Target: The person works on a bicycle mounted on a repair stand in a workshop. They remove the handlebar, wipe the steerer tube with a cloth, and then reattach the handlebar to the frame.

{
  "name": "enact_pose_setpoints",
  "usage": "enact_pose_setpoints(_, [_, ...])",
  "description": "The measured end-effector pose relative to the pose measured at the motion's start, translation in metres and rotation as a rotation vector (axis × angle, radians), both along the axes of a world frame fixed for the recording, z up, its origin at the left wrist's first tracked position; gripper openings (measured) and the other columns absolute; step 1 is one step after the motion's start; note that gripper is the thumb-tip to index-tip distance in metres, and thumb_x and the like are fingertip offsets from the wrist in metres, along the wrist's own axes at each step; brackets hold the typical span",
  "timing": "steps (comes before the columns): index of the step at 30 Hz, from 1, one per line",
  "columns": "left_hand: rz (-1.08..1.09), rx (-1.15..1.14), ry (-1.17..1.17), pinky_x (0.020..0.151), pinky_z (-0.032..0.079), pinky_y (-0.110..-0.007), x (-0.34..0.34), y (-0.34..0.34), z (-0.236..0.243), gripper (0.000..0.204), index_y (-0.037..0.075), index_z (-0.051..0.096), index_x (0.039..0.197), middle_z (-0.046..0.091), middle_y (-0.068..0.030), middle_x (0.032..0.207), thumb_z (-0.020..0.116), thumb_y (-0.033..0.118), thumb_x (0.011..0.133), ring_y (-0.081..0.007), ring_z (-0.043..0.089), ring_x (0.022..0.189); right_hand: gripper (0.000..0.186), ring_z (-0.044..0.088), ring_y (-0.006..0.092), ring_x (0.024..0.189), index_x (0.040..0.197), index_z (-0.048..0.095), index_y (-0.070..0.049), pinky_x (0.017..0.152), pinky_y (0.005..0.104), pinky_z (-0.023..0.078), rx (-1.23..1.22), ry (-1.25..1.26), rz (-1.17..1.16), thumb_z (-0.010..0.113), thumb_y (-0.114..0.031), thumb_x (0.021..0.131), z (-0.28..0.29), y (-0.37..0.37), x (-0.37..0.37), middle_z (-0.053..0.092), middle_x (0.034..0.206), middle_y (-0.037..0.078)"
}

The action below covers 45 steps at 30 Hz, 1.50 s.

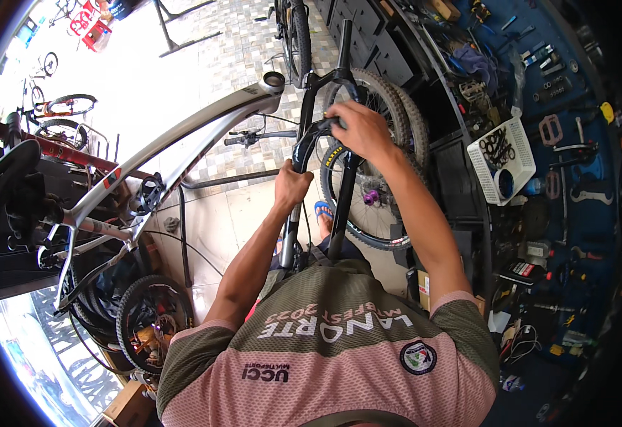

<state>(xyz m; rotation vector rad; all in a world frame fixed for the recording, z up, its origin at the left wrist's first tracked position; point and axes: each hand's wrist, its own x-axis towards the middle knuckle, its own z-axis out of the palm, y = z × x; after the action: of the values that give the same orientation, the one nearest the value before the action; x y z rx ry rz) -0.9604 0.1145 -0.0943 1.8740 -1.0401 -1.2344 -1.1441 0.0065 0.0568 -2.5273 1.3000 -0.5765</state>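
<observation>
A black bicycle suspension fork (301, 151) lies lengthwise in front of my body, its steerer tube pointing away from me and its lower ends near my lap. My left hand (294, 186) is wrapped around the fork's left leg, below the arch. At the arch and the right leg, my right hand (364, 132) has its fingers bent and pressed together. Whether those fingers grip the fork itself or something small against it cannot be made out. To the left, a silver bicycle frame (175, 135) is held up, with its open head tube (273, 80) near the fork.
Bicycle wheels (368, 213) stand behind the fork on the right. A workbench along the right carries tools and a white basket (502, 160) of small parts. A handlebar (257, 135) lies beyond my left hand. Another bicycle (296, 43) stands ahead, and a wheel (153, 324) rests lower left.
</observation>
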Motion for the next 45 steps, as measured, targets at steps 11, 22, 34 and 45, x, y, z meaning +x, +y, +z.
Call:
enact_pose_setpoints(11, [0.012, 0.0, -0.066, 0.083, 0.055, -0.05, 0.006, 0.009, 0.024, 0.043, -0.006, 0.06, 0.102, 0.071, -0.0323, 0.089, 0.068, 0.026, 0.075, -0.047, 0.072, 0.088, 0.025, 0.069, 0.0321, 0.111, 0.107, 0.08, -0.019, 0.096, 0.0469, 0.055, 0.189, 0.382, 0.206, 0.072, -0.036, 0.091, 0.02, -0.021, 0.04, 0.067, 0.112, 0.01])
enact_pose_setpoints(22, [0.044, -0.057, 0.009, 0.082, 0.054, -0.049, 0.018, 0.014, 0.019, 0.041, -0.006, 0.061, 0.101, 0.071, -0.0294, 0.086, 0.069, 0.025, 0.076, -0.0444, 0.071, 0.085, 0.034, 0.074, 0.0343, 0.103, 0.117, 0.071, -0.006, 0.09, 0.0434, 0.058, 0.188, -0.131, 0.156, 0.078, -0.024, 0.089, -0.009, -0.054, 0.027, 0.074, 0.114, 0.017])
enact_pose_setpoints(34, [0.016, -0.117, -0.055, 0.071, 0.052, -0.046, 0.008, 0.013, 0.038, 0.034, -0.003, 0.056, 0.093, 0.064, -0.0221, 0.074, 0.069, 0.023, 0.075, -0.0345, 0.063, 0.071, 0.03, 0.07, 0.0363, 0.104, 0.105, 0.068, -0.009, 0.087, 0.0466, 0.056, -0.262, -0.072, -0.327, 0.084, -0.017, 0.08, -0.05, -0.083, -0.006, 0.072, 0.108, 0.014])
enact_pose_setpoints(45, [0.027, -0.153, -0.055, 0.063, 0.049, -0.043, 0.004, 0.016, 0.033, 0.031, -0.002, 0.054, 0.091, 0.06, -0.0157, 0.069, 0.069, 0.02, 0.075, -0.0258, 0.057, 0.063, 0.052, 0.068, 0.0395, 0.104, 0.102, 0.074, -0.004, 0.086, 0.0502, 0.055, -0.106, 0.031, -0.364, 0.068, -0.055, 0.095, -0.029, -0.11, -0.008, 0.071, 0.109, 0.015])
